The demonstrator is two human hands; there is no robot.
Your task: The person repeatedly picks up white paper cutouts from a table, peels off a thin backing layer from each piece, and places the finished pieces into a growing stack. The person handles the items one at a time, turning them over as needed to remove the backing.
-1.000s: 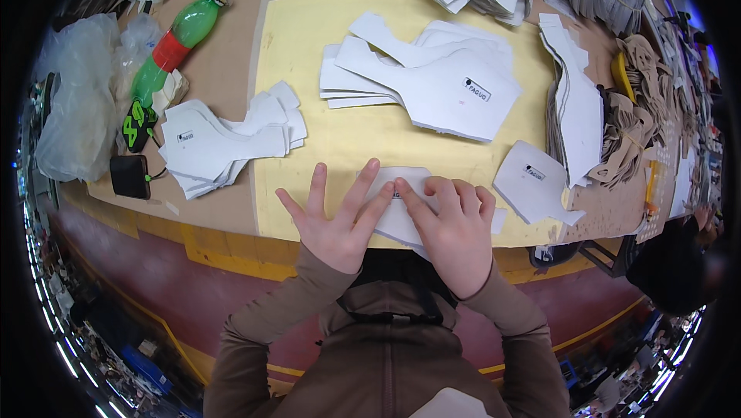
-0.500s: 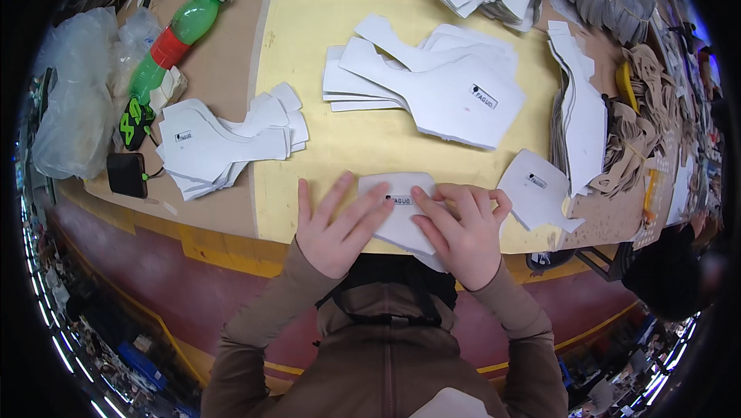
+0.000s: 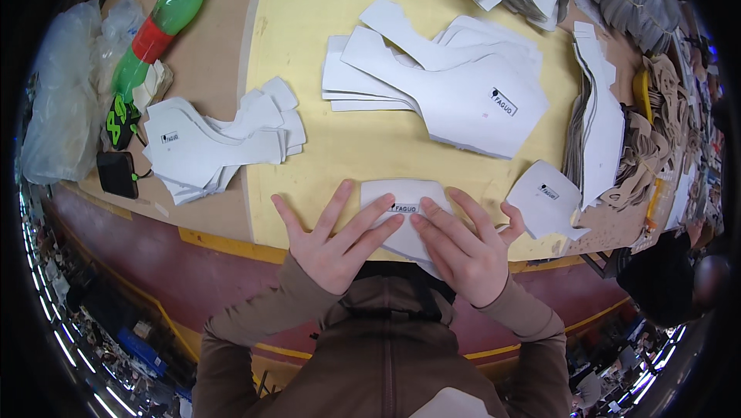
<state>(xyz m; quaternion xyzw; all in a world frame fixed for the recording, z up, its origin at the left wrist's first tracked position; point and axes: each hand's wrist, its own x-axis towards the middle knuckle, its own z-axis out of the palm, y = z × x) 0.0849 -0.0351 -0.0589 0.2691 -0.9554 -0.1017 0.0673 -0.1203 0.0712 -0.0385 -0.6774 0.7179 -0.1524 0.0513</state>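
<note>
A white shoe-upper piece (image 3: 404,240) lies flat at the near edge of the table, with a small dark-printed label (image 3: 404,208) on it. My left hand (image 3: 330,254) is open, its fingers spread, two fingertips pressing at the label's left end. My right hand (image 3: 472,260) is open too; its fingertips rest on the piece at the label's right end, covering part of the piece. Just right of that hand lies another labelled white piece (image 3: 545,200). Beyond my hands is a stack of larger white pieces (image 3: 482,113), the top one labelled.
A yellow sheet (image 3: 297,24) covers the table's middle. To the left are labelled white pieces (image 3: 201,148), a phone (image 3: 117,175), a green bottle (image 3: 176,9) and plastic bags (image 3: 62,101). White strips (image 3: 602,128) and brown pieces (image 3: 644,152) lie right. A person (image 3: 656,283) is at far right.
My view has shifted slightly. The fingers of both hands have spread wider, and my right fingertips now lie flatter at the label's end. The white piece stays under my hands.
</note>
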